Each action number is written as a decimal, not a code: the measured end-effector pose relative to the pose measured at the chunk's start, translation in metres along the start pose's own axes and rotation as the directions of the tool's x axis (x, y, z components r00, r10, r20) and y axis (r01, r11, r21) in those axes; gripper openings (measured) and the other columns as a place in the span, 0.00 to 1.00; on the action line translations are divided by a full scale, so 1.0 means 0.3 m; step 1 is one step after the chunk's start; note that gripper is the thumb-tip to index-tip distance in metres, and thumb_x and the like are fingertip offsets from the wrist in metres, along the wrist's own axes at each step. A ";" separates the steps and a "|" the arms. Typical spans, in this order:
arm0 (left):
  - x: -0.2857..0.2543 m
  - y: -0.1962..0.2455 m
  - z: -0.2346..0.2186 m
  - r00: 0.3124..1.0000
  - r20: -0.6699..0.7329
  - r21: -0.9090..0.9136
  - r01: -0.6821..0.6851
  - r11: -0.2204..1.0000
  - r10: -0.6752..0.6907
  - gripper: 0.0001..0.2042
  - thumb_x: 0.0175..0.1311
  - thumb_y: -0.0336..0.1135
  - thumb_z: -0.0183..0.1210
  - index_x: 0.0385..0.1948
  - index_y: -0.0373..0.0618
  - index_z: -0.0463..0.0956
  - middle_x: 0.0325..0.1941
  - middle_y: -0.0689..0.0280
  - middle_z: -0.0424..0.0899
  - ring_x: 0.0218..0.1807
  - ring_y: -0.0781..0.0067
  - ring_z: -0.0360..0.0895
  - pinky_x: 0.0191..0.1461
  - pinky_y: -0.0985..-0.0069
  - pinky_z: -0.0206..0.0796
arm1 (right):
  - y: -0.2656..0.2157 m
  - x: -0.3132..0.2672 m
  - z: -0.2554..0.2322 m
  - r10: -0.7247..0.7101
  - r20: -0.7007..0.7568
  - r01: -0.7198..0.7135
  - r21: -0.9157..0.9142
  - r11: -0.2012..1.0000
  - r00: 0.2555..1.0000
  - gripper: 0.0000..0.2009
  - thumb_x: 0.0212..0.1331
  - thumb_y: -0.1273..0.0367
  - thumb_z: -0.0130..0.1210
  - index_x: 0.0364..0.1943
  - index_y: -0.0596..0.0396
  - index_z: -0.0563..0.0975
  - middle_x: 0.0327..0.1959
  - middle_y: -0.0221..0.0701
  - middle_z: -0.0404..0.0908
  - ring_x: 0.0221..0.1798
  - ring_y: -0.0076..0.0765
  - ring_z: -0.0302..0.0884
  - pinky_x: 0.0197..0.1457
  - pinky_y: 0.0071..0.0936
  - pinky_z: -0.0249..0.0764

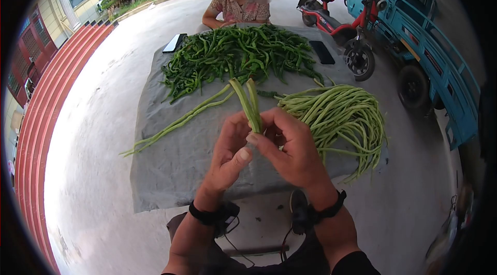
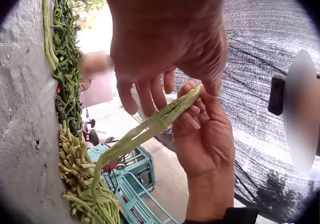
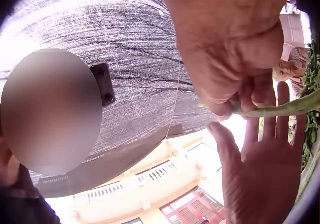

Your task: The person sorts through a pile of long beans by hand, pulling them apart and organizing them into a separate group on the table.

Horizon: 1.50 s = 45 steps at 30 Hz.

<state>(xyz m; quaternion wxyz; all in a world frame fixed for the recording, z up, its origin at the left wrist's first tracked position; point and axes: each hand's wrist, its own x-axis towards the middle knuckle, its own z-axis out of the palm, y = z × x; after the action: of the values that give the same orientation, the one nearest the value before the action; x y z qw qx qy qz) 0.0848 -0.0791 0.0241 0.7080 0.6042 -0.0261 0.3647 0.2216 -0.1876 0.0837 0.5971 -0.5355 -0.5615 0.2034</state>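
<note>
My right hand [image 1: 290, 143] pinches the ends of a few long green beans [image 1: 248, 101] between thumb and fingers, above the near part of the table. Beside it, my left hand [image 1: 228, 148] has its thumb off the beans and its fingers straight behind them, as the right wrist view shows. From the pinched ends the beans stretch away, bending over in the left wrist view. To the right lies a big bundle of long beans [image 1: 344, 119]. A couple of separate long beans [image 1: 178, 124] lie at the left. Green chili peppers [image 1: 233, 52] are heaped across the far side.
A grey cloth [image 1: 171, 171] covers the table. One phone [image 1: 322, 52] lies right of the peppers, another [image 1: 175, 43] left of them. Across the table sits a person [image 1: 240, 8]. Beyond the right side stand a red scooter [image 1: 336, 21] and a blue cargo tricycle [image 1: 424, 42].
</note>
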 end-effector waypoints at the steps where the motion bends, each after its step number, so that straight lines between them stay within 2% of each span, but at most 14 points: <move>1: -0.008 -0.004 0.015 0.999 0.036 -0.011 0.028 1.000 -0.028 0.35 0.70 0.49 0.68 0.71 0.39 0.65 0.72 0.57 0.72 0.74 0.63 0.69 0.80 0.59 0.56 | -0.006 0.001 -0.005 -0.037 0.005 0.037 -0.002 0.999 0.999 0.09 0.69 0.73 0.65 0.48 0.60 0.79 0.37 0.29 0.82 0.34 0.20 0.78 0.38 0.22 0.76; 2: -0.021 0.003 0.035 0.993 0.043 -0.011 0.107 0.994 -0.106 0.33 0.67 0.47 0.72 0.67 0.40 0.69 0.73 0.58 0.73 0.75 0.62 0.69 0.80 0.59 0.56 | -0.013 -0.001 -0.011 -0.073 0.008 0.073 -0.006 0.997 0.997 0.08 0.70 0.73 0.64 0.49 0.60 0.79 0.38 0.26 0.82 0.36 0.15 0.78 0.40 0.19 0.77; 5: -0.045 -0.058 0.014 0.979 0.140 0.200 0.118 0.973 -0.148 0.26 0.66 0.37 0.75 0.62 0.40 0.75 0.64 0.62 0.80 0.68 0.67 0.75 0.76 0.63 0.62 | -0.027 -0.010 -0.031 -0.109 -0.006 0.109 -0.041 0.993 0.994 0.08 0.72 0.73 0.63 0.49 0.62 0.79 0.40 0.28 0.82 0.37 0.15 0.79 0.41 0.18 0.77; 8: -0.038 -0.031 0.052 0.982 0.054 0.171 0.170 0.970 -0.182 0.17 0.66 0.28 0.73 0.54 0.40 0.79 0.52 0.67 0.84 0.57 0.73 0.79 0.67 0.70 0.67 | -0.046 -0.023 -0.062 -0.116 -0.084 0.125 0.111 0.986 0.990 0.10 0.73 0.72 0.62 0.51 0.63 0.78 0.43 0.31 0.83 0.36 0.16 0.79 0.38 0.17 0.77; 11: -0.027 -0.046 0.030 0.991 0.038 0.150 0.120 0.981 -0.127 0.13 0.66 0.24 0.72 0.49 0.41 0.79 0.45 0.70 0.83 0.49 0.78 0.78 0.60 0.75 0.68 | -0.125 -0.047 -0.111 -0.005 -0.216 0.088 0.375 0.923 0.976 0.12 0.74 0.71 0.62 0.55 0.62 0.78 0.39 0.29 0.82 0.33 0.18 0.77 0.36 0.19 0.75; 14: -0.015 -0.023 0.035 0.998 0.025 0.262 0.042 0.964 -0.051 0.13 0.67 0.30 0.73 0.46 0.40 0.77 0.42 0.66 0.85 0.44 0.77 0.80 0.52 0.75 0.72 | -0.159 -0.060 -0.180 -0.070 -0.363 0.230 0.422 0.877 0.929 0.14 0.77 0.69 0.59 0.59 0.63 0.76 0.44 0.33 0.84 0.31 0.16 0.74 0.32 0.17 0.75; 17: -0.006 -0.014 0.023 0.999 0.043 0.263 -0.023 0.964 0.012 0.13 0.67 0.31 0.72 0.46 0.39 0.77 0.39 0.67 0.84 0.38 0.80 0.78 0.43 0.78 0.70 | -0.183 -0.077 -0.269 -0.129 -0.497 0.370 0.425 0.826 0.858 0.16 0.78 0.66 0.57 0.60 0.64 0.76 0.46 0.38 0.84 0.32 0.18 0.74 0.29 0.19 0.75; 20: -0.012 0.050 0.034 0.988 -0.018 0.147 0.152 0.977 -0.151 0.13 0.67 0.25 0.71 0.49 0.39 0.79 0.44 0.69 0.84 0.41 0.82 0.77 0.49 0.81 0.69 | -0.172 -0.099 -0.363 -0.142 -0.579 0.442 0.418 0.793 0.803 0.18 0.80 0.63 0.54 0.61 0.64 0.76 0.47 0.39 0.84 0.32 0.19 0.74 0.28 0.20 0.75; 23: -0.011 0.081 0.000 0.976 -0.042 0.241 0.215 0.946 -0.211 0.14 0.67 0.24 0.70 0.52 0.37 0.79 0.43 0.69 0.86 0.40 0.84 0.78 0.46 0.84 0.70 | -0.131 -0.113 -0.444 -0.114 -0.628 0.467 0.433 0.771 0.770 0.19 0.80 0.63 0.54 0.63 0.64 0.75 0.49 0.39 0.84 0.34 0.19 0.74 0.28 0.20 0.72; 29: 0.003 0.107 -0.068 0.993 -0.073 0.512 0.121 0.850 -0.097 0.15 0.66 0.23 0.71 0.53 0.37 0.80 0.43 0.70 0.87 0.41 0.84 0.80 0.46 0.83 0.71 | -0.028 -0.087 -0.514 -0.015 -0.695 0.435 0.433 0.790 0.719 0.18 0.79 0.63 0.56 0.60 0.65 0.78 0.48 0.39 0.85 0.36 0.21 0.73 0.32 0.23 0.70; 34: -0.005 0.118 -0.111 0.982 -0.158 0.579 0.174 0.797 -0.100 0.15 0.65 0.23 0.72 0.51 0.38 0.82 0.41 0.70 0.88 0.42 0.83 0.81 0.49 0.81 0.72 | 0.049 -0.088 -0.554 -0.003 -0.697 0.413 0.420 0.808 0.717 0.17 0.78 0.65 0.57 0.59 0.66 0.79 0.48 0.39 0.86 0.37 0.21 0.73 0.36 0.23 0.70; 39: 0.008 0.128 -0.115 0.980 -0.169 0.638 0.031 0.770 0.101 0.15 0.62 0.23 0.74 0.49 0.38 0.83 0.39 0.70 0.87 0.41 0.82 0.81 0.50 0.81 0.74 | 0.084 -0.080 -0.567 0.020 -0.659 0.395 0.475 0.787 0.752 0.17 0.78 0.67 0.57 0.60 0.68 0.78 0.48 0.40 0.86 0.38 0.22 0.73 0.36 0.23 0.70; 42: 0.014 0.177 -0.097 0.951 -0.095 0.730 -0.135 0.670 0.295 0.15 0.58 0.25 0.77 0.46 0.38 0.84 0.37 0.69 0.86 0.39 0.79 0.82 0.47 0.80 0.74 | 0.092 -0.088 -0.577 0.020 -0.611 0.408 0.553 0.727 0.792 0.17 0.79 0.67 0.57 0.62 0.68 0.78 0.49 0.41 0.85 0.39 0.23 0.73 0.37 0.23 0.69; 45: 0.000 0.243 -0.119 0.958 0.020 0.861 -0.161 0.483 0.285 0.17 0.59 0.28 0.77 0.48 0.36 0.82 0.41 0.64 0.84 0.40 0.76 0.78 0.45 0.79 0.71 | 0.098 -0.088 -0.578 0.040 -0.576 0.386 0.596 0.704 0.817 0.18 0.79 0.67 0.56 0.63 0.68 0.77 0.51 0.41 0.84 0.39 0.23 0.73 0.38 0.23 0.69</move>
<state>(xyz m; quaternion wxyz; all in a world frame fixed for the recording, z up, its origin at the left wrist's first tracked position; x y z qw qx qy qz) 0.0305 -0.0476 0.0755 0.2653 0.8406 0.1230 0.4560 0.3785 -0.2711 0.0815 0.9038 -0.2511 -0.2990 0.1751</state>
